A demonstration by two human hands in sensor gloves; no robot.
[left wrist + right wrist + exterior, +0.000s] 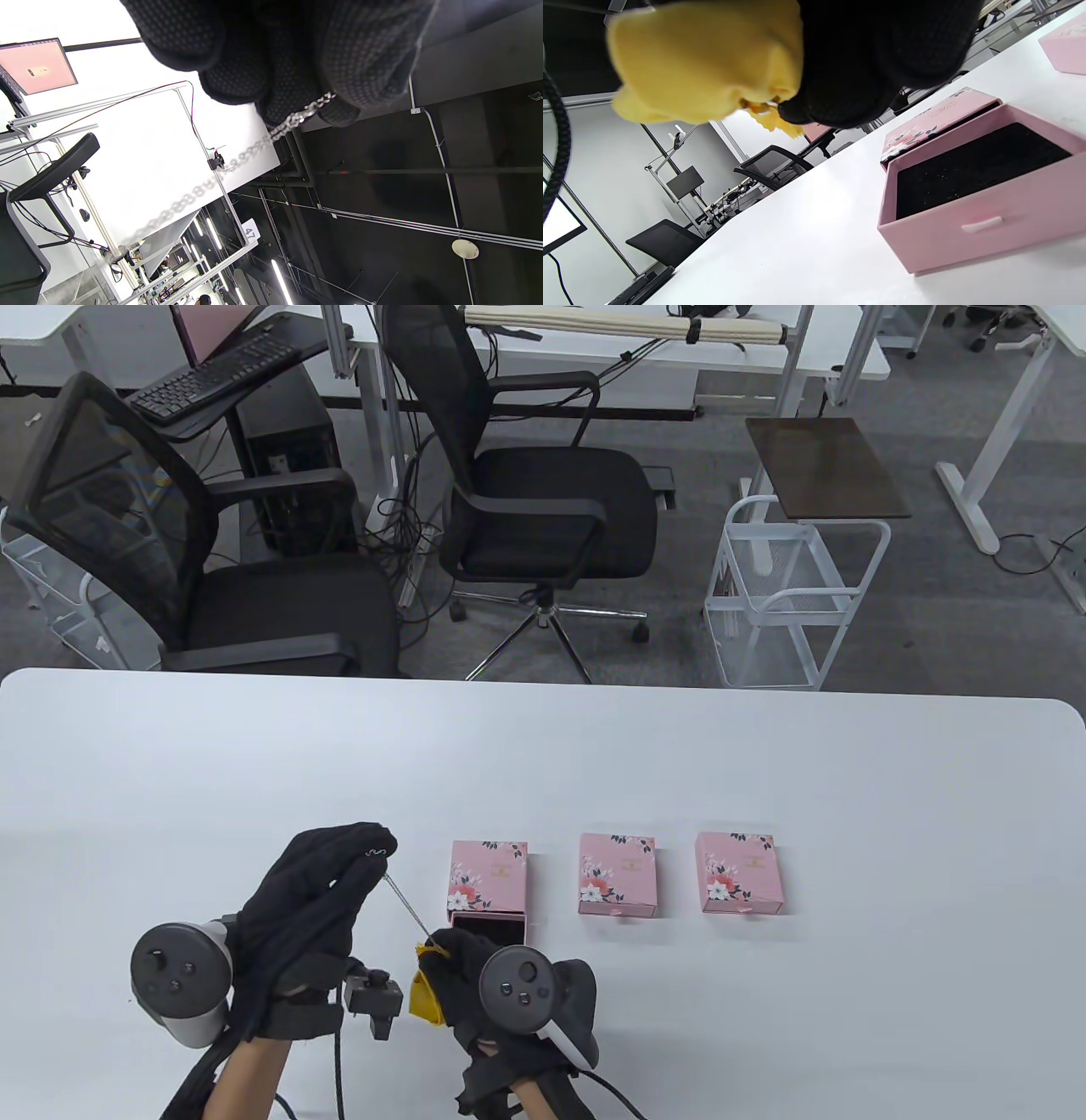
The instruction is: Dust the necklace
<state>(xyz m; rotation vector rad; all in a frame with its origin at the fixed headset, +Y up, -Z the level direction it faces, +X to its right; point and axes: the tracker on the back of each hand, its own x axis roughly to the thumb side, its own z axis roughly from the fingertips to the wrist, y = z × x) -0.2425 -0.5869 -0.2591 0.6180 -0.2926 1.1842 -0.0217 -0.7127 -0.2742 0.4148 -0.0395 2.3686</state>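
With the chain [403, 903] stretched taut above the surface between the left hand [318, 891], whose fingers [297, 76] pinch its end at 11 o'clock, and the right hand [475, 976] pinching it through the cloth [424, 997], a hard wipe could snap it or yank it free.

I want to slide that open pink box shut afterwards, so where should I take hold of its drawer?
Pinch the small pull tab on the drawer front, coming from the near side. The drawer juts toward the person from the floral sleeve, and the tab sticks out as the only handle.
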